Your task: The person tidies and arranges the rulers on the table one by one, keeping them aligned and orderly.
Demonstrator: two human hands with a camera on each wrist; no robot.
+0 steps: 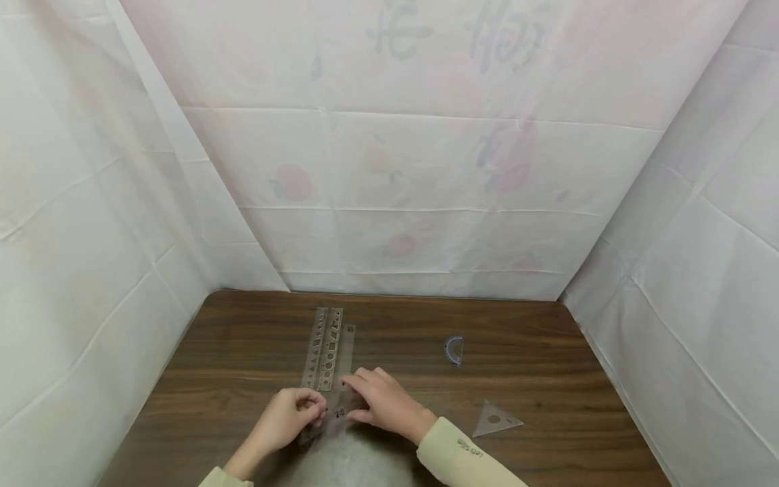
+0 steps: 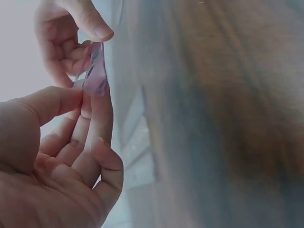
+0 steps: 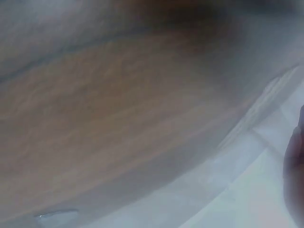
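My left hand (image 1: 289,417) pinches a thin, clear plastic piece (image 2: 96,76) between thumb and fingertips in the left wrist view. Dark marks show on it; in the head view, black lettering marks the clear plastic between my hands. My right hand (image 1: 386,404) is across from the left, thumb and index apart beside the same plastic. From the left wrist view, its thumb is by the upper end, and I cannot tell whether it grips. Just beyond both hands lie clear stencil rulers (image 1: 331,348) with cut-out shapes, and a narrow clear ruler (image 1: 347,348).
A small clear protractor (image 1: 454,350) with a blue arc lies right of the hands. Nearer is a clear triangle set square (image 1: 496,419) with a round hole. The brown wooden table (image 1: 548,358) is enclosed by white fabric (image 1: 426,155) at the back and sides.
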